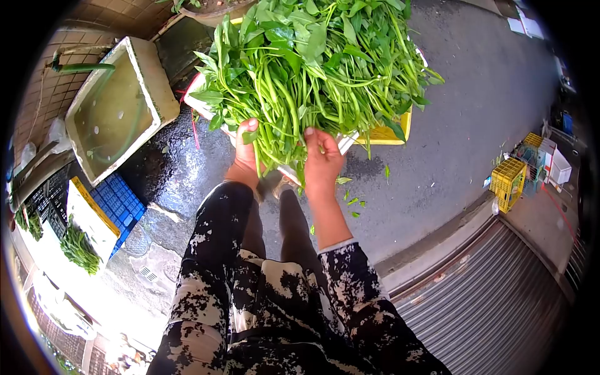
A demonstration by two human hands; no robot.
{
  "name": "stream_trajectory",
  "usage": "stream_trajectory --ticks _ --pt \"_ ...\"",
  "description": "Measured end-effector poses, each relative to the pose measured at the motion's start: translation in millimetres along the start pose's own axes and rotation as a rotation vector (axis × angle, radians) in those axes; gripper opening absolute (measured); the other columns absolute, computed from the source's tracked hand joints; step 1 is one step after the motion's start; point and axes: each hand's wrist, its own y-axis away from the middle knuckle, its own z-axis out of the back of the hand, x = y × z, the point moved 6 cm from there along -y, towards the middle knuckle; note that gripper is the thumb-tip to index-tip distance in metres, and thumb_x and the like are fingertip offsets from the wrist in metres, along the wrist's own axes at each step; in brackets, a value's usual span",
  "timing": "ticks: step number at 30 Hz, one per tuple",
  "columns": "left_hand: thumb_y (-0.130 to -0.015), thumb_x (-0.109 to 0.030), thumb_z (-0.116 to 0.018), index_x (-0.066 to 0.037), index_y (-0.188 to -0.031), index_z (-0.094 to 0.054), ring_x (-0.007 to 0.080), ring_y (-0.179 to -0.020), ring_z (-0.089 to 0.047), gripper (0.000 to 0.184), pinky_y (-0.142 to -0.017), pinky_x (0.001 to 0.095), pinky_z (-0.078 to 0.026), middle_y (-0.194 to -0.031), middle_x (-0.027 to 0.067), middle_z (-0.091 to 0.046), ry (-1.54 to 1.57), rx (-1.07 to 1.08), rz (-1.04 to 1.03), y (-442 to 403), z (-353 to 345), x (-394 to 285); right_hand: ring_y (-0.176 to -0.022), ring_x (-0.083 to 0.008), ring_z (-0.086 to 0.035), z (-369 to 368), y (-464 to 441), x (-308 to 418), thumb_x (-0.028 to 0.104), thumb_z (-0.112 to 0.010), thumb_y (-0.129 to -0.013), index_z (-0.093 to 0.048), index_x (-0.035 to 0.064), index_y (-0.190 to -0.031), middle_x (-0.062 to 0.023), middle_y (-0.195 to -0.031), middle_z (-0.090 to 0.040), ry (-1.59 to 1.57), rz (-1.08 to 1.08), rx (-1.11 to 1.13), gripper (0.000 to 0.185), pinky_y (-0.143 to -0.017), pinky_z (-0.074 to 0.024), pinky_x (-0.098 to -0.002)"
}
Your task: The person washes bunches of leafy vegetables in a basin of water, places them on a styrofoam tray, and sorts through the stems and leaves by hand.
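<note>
A large heap of leafy green vegetables with long stems, looking like water spinach (325, 75), lies in front of me over a yellow crate (392, 133) and a white box edge (347, 143). My left hand (246, 150) is closed around the stems at the near left side of the heap, its thumb on top. A short way to the right, my right hand (323, 161) has its fingers curled and pressed on stems at the near edge. Leaves and stems hide some of the fingertips.
At the left stands a white foam tub (112, 115) of water with a green hose (84, 67). Below it are a blue crate (125, 203) and more greens (80, 247). Loose leaves (353, 201) lie on the pavement. A yellow basket (507, 181) stands right, near a ribbed metal shutter (481, 300).
</note>
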Motion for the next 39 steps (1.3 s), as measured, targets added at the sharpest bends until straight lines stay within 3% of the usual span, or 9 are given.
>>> stream_trajectory --ticks 2,5,8,13,18,28,32,36,39 --pt "-0.062 -0.036 -0.060 -0.002 -0.116 -0.048 0.0320 -0.091 -0.056 0.065 -0.082 0.0431 -0.046 -0.105 0.0162 -0.057 -0.001 -0.041 -0.050 -0.9 13.7 -1.8 -0.071 -0.0143 -0.059 1.4 6.3 1.9 0.018 -0.063 -0.080 -0.064 0.0023 -0.084 -0.0076 -0.079 -0.064 0.038 0.012 0.023 0.016 -0.070 -0.0442 -0.0251" --pt "-0.062 -0.033 -0.059 -0.003 -0.116 -0.048 0.0310 -0.090 -0.057 0.063 -0.081 0.0426 -0.047 -0.103 0.0153 -0.058 0.028 -0.031 -0.051 1.3 16.7 -2.6 -0.070 -0.0305 -0.060 -5.8 26.6 58.9 0.018 -0.057 -0.080 -0.062 0.0072 -0.089 -0.0177 -0.075 -0.061 1.037 0.305 0.315 0.015 -0.062 -0.0481 -0.0375" --pt "-0.062 -0.033 -0.059 -0.004 -0.116 -0.048 0.0306 -0.090 -0.057 0.063 -0.080 0.0427 -0.047 -0.103 0.0145 -0.058 0.096 0.091 0.012 -2.3 17.6 2.3 -0.067 -0.0316 -0.060 -16.4 57.2 116.5 0.017 -0.055 -0.081 -0.060 0.0071 -0.093 -0.0161 -0.071 -0.061 1.231 0.179 0.445 0.017 -0.060 -0.0474 -0.0404" --pt "-0.064 -0.029 -0.057 -0.004 -0.120 -0.045 0.0294 -0.095 -0.055 0.063 -0.087 0.0400 -0.044 -0.107 0.0135 -0.057 0.048 -0.040 -0.097 2.4 0.3 0.4 -0.065 -0.0300 -0.057 -68.2 -8.4 132.0 0.015 -0.059 -0.079 -0.060 0.0033 -0.094 -0.0138 -0.075 -0.059 0.774 0.748 0.127 0.019 -0.061 -0.0454 -0.0380" --pt "-0.065 -0.029 -0.057 -0.003 -0.113 -0.050 0.0291 -0.088 -0.058 0.055 -0.083 0.0401 -0.046 -0.101 0.0146 -0.059 0.070 -0.063 -0.097 4.4 5.4 -0.2 -0.066 -0.0292 -0.055 -63.7 -8.3 111.5 0.017 -0.058 -0.080 -0.060 0.0058 -0.080 -0.0102 -0.077 -0.052 0.750 0.812 0.254 0.011 -0.058 -0.0438 -0.0373" --pt "-0.065 -0.031 -0.057 -0.004 -0.108 -0.053 0.0282 -0.085 -0.057 0.050 -0.078 0.0392 -0.047 -0.095 0.0107 -0.060 0.111 -0.114 -0.039 -1.7 24.8 4.4 -0.070 -0.0299 -0.058 88.4 63.9 -25.7 0.018 -0.060 -0.079 -0.059 0.0047 -0.086 -0.0119 -0.078 -0.060 1.200 -0.056 0.561 0.015 -0.059 -0.0446 -0.0379" --pt "-0.064 -0.032 -0.058 -0.004 -0.111 -0.051 0.0294 -0.086 -0.056 0.055 -0.078 0.0413 -0.046 -0.098 0.0119 -0.059 0.091 -0.126 -0.005 2.5 30.1 4.6 -0.081 -0.0297 -0.060 89.3 51.6 43.1 0.015 -0.057 -0.081 -0.057 0.0075 -0.102 -0.0104 -0.086 -0.063 1.275 -0.114 0.469 0.022 -0.066 -0.0468 -0.0382" --pt "-0.064 -0.034 -0.058 -0.005 -0.112 -0.050 0.0300 -0.085 -0.057 0.056 -0.076 0.0437 -0.047 -0.098 0.0123 -0.059 0.066 -0.052 -0.035 3.0 19.6 2.5 -0.087 -0.0294 -0.056 20.3 -6.7 146.6 0.005 -0.057 -0.076 -0.058 0.0103 -0.103 -0.0103 -0.092 -0.060 1.016 0.946 0.213 0.028 -0.075 -0.0437 -0.0377" --pt "-0.064 -0.035 -0.058 -0.005 -0.112 -0.050 0.0307 -0.083 -0.057 0.057 -0.073 0.0461 -0.048 -0.098 0.0133 -0.059 0.066 -0.031 -0.025 4.8 17.9 0.0 -0.081 -0.0266 -0.054 -9.9 -40.7 148.2 0.004 -0.059 -0.071 -0.062 0.0080 -0.089 -0.0073 -0.080 -0.059 1.190 1.138 0.028 0.019 -0.073 -0.0417 -0.0374"
